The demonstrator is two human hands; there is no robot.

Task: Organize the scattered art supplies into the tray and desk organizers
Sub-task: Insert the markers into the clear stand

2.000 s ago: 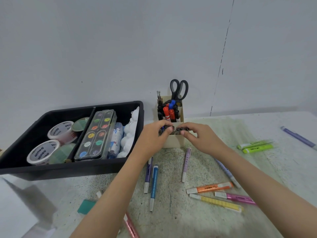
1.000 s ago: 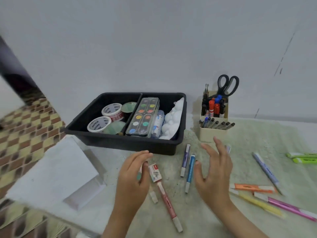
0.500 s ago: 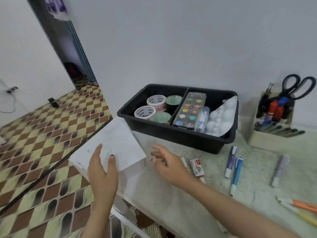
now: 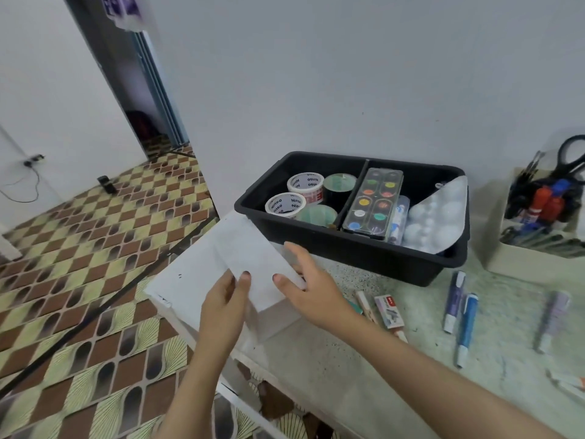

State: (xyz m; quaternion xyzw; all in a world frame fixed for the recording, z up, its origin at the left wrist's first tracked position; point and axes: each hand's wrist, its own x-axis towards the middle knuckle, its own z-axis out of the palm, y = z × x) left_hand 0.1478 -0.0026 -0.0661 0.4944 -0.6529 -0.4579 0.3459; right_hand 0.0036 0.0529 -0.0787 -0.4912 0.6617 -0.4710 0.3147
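Note:
A stack of white paper sheets [image 4: 202, 270] lies at the table's left corner, partly over the edge. My left hand [image 4: 226, 307] pinches the near edge of the top sheet [image 4: 253, 258], thumb on top. My right hand [image 4: 308, 286] holds the same sheet at its right side, thumb over the paper. Behind stands the black tray [image 4: 357, 248] holding tape rolls [image 4: 286, 204], a watercolour palette [image 4: 375, 204] and white foam balls [image 4: 440, 217]. A beige desk organizer [image 4: 525, 258] with markers and scissors is at the far right.
Loose pens [image 4: 465, 324] and a purple marker [image 4: 552, 320] lie on the speckled table right of my hands, with an eraser box [image 4: 389, 312] beside them. The table edge runs diagonally below my left arm, with patterned floor tiles [image 4: 79, 280] beyond.
My gaze has swung left from the organizer to the table's corner. Both hands left the pens, reached the paper stack and took hold of the top sheet, which now lifts off the pile.

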